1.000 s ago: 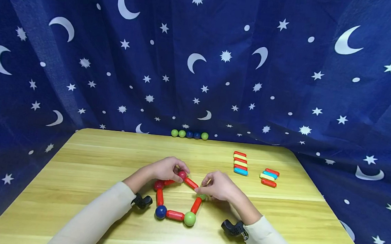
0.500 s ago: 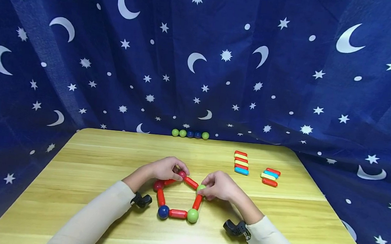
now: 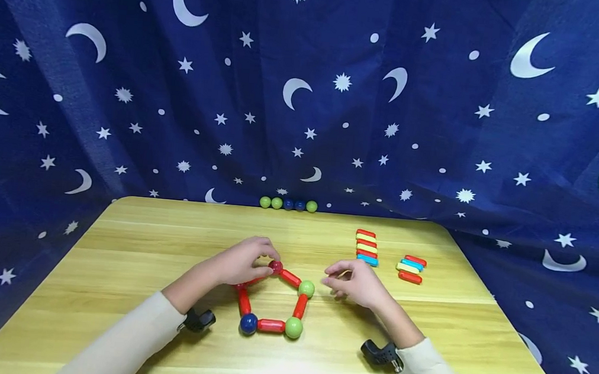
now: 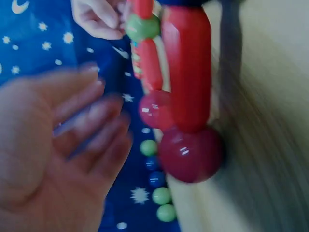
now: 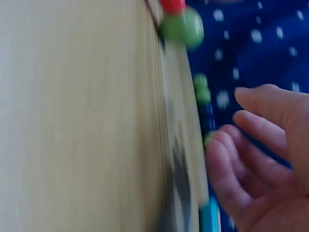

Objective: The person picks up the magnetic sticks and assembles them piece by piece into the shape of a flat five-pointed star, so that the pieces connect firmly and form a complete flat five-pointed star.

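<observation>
A five-sided ring of red rods and balls lies on the table, with a blue ball [image 3: 248,323] at its front left. Green balls form its front right corner [image 3: 293,328] and its right corner [image 3: 306,288]. At its far corner is a red ball [image 3: 275,267]; another red ball [image 4: 191,153] is partly covered in the head view. My left hand [image 3: 246,261] hovers over the ring's left side, fingers loosely bent near the far red ball, holding nothing. Right of the ring, my right hand [image 3: 356,281] is raised, fingers loosely bent around nothing, apart from the right green ball.
Several red, yellow and blue rods [image 3: 366,248] lie stacked side by side at the back right. A smaller group of rods [image 3: 410,269] is farther right. Green and blue balls [image 3: 288,204] line the table's back edge, before a starry blue curtain [image 3: 308,92].
My right hand has let go of the green ball and moved right. My left hand has drawn slightly left, its fingers off the far red ball. The ring stays joined.
</observation>
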`<control>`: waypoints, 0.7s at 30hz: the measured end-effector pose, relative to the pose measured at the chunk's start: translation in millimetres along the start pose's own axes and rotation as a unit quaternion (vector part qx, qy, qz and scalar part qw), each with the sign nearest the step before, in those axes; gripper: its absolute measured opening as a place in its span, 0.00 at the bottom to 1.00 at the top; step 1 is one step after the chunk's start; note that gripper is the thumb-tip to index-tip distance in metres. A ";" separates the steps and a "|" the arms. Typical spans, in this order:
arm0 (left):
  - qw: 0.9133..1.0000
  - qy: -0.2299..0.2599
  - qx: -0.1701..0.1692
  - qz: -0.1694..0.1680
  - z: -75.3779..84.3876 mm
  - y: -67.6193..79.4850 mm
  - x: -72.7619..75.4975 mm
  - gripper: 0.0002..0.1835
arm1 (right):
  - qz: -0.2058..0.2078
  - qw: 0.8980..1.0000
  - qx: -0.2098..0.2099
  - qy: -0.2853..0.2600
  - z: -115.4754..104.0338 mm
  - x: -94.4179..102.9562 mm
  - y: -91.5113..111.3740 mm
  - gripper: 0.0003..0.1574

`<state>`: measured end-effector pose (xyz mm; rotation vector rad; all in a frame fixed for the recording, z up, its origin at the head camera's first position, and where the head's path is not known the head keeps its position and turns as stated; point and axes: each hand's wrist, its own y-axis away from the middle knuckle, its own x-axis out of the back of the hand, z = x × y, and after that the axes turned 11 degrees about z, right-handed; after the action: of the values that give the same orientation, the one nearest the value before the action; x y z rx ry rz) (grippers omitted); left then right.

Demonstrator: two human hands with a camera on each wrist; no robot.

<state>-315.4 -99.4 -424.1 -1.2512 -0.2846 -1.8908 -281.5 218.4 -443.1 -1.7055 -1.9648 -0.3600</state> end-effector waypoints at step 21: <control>0.987 -0.001 -0.043 -0.152 29.6 55.7 4.4 0.17 | 0.167 0.928 0.017 0.334 76.4 127.4 22.8 0.14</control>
<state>-255.6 -119.4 -419.8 -1.3261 -0.4194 -2.1802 -285.1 368.7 -441.7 -1.5758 -1.1639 -0.6690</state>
